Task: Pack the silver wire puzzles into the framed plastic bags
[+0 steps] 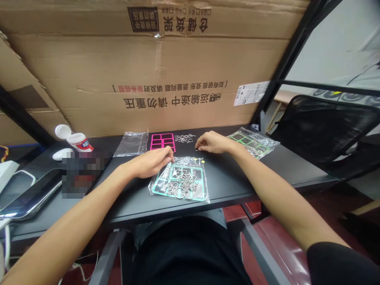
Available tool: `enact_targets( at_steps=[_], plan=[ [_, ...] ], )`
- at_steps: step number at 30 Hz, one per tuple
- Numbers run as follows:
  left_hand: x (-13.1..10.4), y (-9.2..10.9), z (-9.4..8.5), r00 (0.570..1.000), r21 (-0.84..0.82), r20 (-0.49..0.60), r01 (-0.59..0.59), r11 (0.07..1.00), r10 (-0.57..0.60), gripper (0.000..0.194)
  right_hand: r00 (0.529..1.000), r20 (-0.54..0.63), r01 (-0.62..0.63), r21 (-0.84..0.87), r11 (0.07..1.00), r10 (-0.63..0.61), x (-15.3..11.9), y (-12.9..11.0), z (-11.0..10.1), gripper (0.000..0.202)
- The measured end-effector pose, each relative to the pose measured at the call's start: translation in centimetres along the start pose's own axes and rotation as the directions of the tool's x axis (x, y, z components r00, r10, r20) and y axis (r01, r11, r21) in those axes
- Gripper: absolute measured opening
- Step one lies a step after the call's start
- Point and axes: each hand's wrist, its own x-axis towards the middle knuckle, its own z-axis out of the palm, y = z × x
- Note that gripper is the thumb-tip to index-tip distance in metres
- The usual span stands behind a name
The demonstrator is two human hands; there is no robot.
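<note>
My left hand (156,161) rests at the upper left edge of a clear bag with a teal frame (178,196) and metal rings and clasps (184,184) inside; its fingers are bent together, and what they hold, if anything, is hidden. Farther right, my right hand (209,143) pinches a small metal ring (196,149) at the tabletop. Between and behind the hands lie a pink frame (162,141) and a small pile of metal clasps (184,138). A clear bag with a green frame (246,140) and metal pieces sits beyond my right wrist.
An empty clear bag (132,144) lies left of the pink frame. A white tub with its lid open (77,140) and a phone (32,194) are on the left. A large cardboard sheet (166,59) stands behind the black table (231,182). A black chair (326,130) is at right.
</note>
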Motion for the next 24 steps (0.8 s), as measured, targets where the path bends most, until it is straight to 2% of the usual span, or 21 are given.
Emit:
enact_targets(
  at_steps=[5,11,18,24],
  plan=[
    [-0.07,-0.01,-0.06,1.000,-0.002,-0.001,0.012,1.000,-0.012,0.022,0.999,-0.047,0.022,-0.034,0.999,-0.023,0.10,0.19,0.08,0.015],
    [-0.08,-0.04,0.02,1.000,0.003,0.003,0.006,1.000,-0.006,0.022,1.000,-0.006,-0.023,-0.052,0.998,0.023,0.03,0.09,-0.11,0.016],
    [-0.06,-0.07,-0.04,1.000,-0.004,-0.003,-0.003,1.000,0.003,0.022,0.999,0.029,0.021,-0.080,0.997,-0.019,-0.23,-0.12,-0.20,0.012],
    [-0.06,-0.01,-0.07,1.000,-0.015,-0.009,-0.005,1.000,0.005,0.021,0.994,-0.031,0.105,-0.042,0.994,-0.106,-0.19,-0.39,0.19,0.010]
  ],
)
